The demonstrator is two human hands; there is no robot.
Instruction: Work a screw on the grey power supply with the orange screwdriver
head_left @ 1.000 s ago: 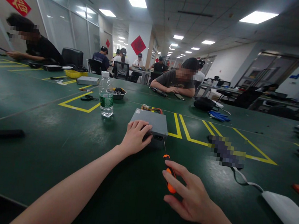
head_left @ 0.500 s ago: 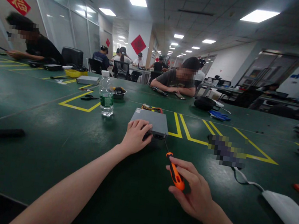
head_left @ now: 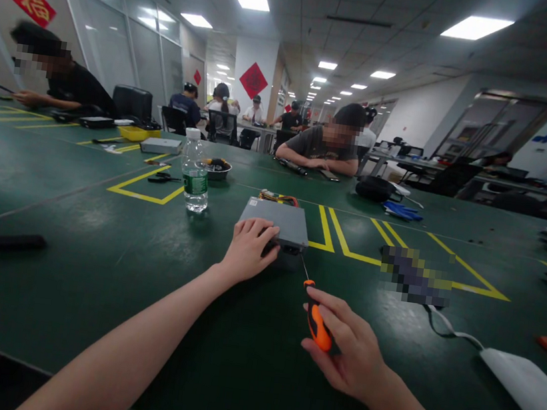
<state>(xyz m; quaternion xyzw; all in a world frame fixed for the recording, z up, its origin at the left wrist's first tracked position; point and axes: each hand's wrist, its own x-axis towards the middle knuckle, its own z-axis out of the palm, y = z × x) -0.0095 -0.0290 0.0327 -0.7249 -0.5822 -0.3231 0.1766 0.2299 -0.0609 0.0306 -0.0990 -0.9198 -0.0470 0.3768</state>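
A flat grey computer power supply lies on the green table, with a bundle of coloured wires at its far side. My left hand is closed over its near left part, fingers on the top and thumb at the front face. In my right hand is a screwdriver with an orange and black handle, held between thumb and fingers. Its thin shaft points up and away to the front right corner of the power supply. Whether the tip sits in a screw is too small to tell.
A water bottle stands left of the power supply, near a metal bowl. Blue gloves, a black pouch and a white power strip with a cable lie to the right. A person leans on the far edge.
The screwdriver handle has turned and shifted slightly left with my right hand. My left hand and the power supply have stayed in place.
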